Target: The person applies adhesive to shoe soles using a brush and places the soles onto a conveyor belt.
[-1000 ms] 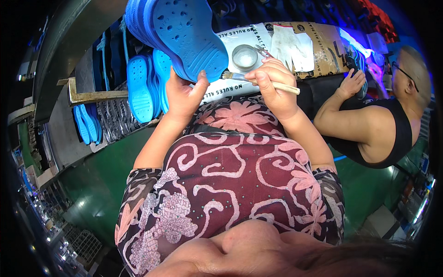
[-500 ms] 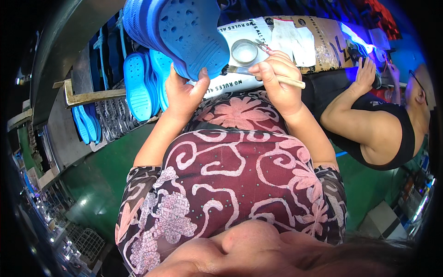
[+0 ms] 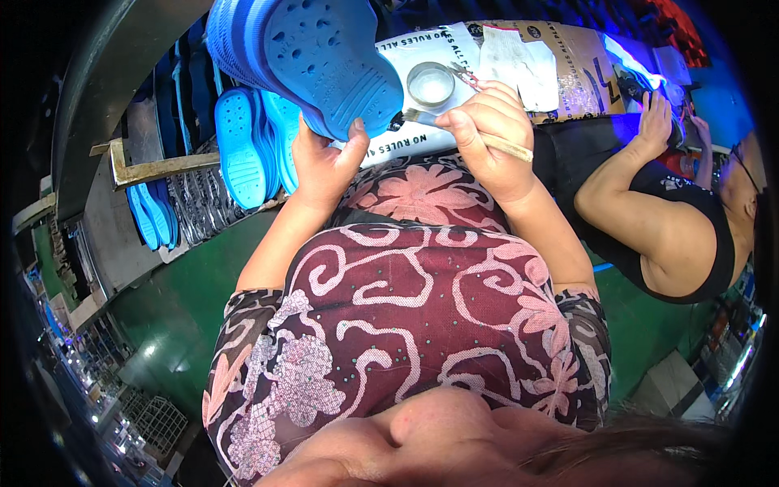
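My left hand (image 3: 329,162) is wrapped round the near end of a stack of blue shoe soles (image 3: 324,61), with the thumb on the top one. That top sole is dotted with small holes and has ridges near my thumb. In my right hand (image 3: 495,138) is a brush with a pale handle (image 3: 511,148). Its dark bristle end lies close beside the sole's right edge; whether they touch, I cannot tell. Just beyond the brush stands a small round container (image 3: 431,84) with something whitish in it. A small red-handled tool (image 3: 465,75) lies by its rim.
White cloth gloves (image 3: 515,69) lie on the cardboard-covered work surface (image 3: 580,69). More blue soles (image 3: 241,150) stand to the left, near a metal bracket (image 3: 162,169). At the right sits a co-worker (image 3: 649,219) in a black sleeveless top, hands under bluish light.
My hands, the soles and the brush hold nearly the same places. The view has shifted slightly, and the co-worker's arm and hand sit a little farther right.
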